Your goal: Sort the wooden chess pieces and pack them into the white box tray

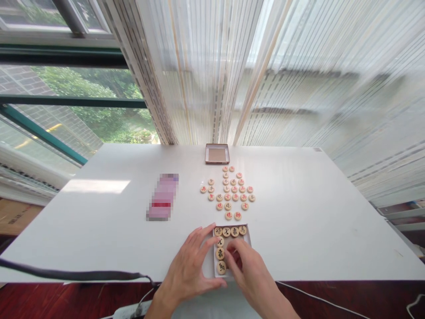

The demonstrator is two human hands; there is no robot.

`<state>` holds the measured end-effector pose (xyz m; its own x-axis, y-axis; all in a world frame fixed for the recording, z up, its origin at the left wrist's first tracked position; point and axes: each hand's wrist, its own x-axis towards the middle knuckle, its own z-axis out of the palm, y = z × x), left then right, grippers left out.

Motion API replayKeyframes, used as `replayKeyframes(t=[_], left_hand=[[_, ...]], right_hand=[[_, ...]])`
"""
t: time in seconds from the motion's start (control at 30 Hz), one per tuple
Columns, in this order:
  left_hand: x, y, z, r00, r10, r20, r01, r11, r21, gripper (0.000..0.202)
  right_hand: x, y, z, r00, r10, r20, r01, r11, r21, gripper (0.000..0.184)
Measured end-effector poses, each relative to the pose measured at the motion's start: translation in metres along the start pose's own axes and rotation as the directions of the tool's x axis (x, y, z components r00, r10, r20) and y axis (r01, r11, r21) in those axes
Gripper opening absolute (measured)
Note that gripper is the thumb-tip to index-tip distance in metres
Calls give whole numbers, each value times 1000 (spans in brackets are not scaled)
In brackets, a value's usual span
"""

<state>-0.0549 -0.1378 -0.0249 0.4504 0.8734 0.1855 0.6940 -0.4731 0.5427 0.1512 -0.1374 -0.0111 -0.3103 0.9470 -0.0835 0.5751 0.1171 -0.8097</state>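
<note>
Xiangqi pieces with black characters, among them a corner piece (218, 231), line the far and left sides of a shallow box (249, 241) at the table's near edge. My left hand (191, 259) spans the box's left side, thumb by the near edge and index finger at the far corner. One of its fingertips rests at a piece (220, 242) in the left column. Over the box's inside, my right hand (247, 266) has its fingers curled and pinched together. Whatever lies between them is hidden. Beyond the box, loose red and black pieces (235, 189) lie spread in rows.
The box's lid (217, 154) lies at the back of the white table (299, 212). A blurred pink and purple item (164, 197) is to the left. A dark cable (76, 272) crosses the near left edge. Sheer curtains (206, 71) hang behind.
</note>
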Motion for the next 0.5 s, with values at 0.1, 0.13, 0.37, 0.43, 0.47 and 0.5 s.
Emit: replayKeyframes(t=[0.1,0.13,0.37,0.43,0.47,0.5], left_hand=[[0,-1,0,1000,-15,11,15,1000,-9,91],[0,-1,0,1000,-20,14,20,1000,-12,90],[0,0,-1,999,-32,5,32,999,-42,85],[0,0,-1,999,-35,5,35,998,-46,84],[0,-1,0,999,-37,7,37,998,-46,84],[0,-1,0,999,-39,10,39,998,-47,85]], right_hand=[[3,1,0,998,-9,-54,11,1000,26,11],[4,1,1,998,-11,-56,12,999,33,13],[6,-2,10,999,-32,-11,33,996,80,16],[5,-2,10,999,-39,-12,40,995,93,16],[4,-2,9,999,-40,-13,41,994,98,16],[4,-1,8,999,-40,-12,41,994,100,15]])
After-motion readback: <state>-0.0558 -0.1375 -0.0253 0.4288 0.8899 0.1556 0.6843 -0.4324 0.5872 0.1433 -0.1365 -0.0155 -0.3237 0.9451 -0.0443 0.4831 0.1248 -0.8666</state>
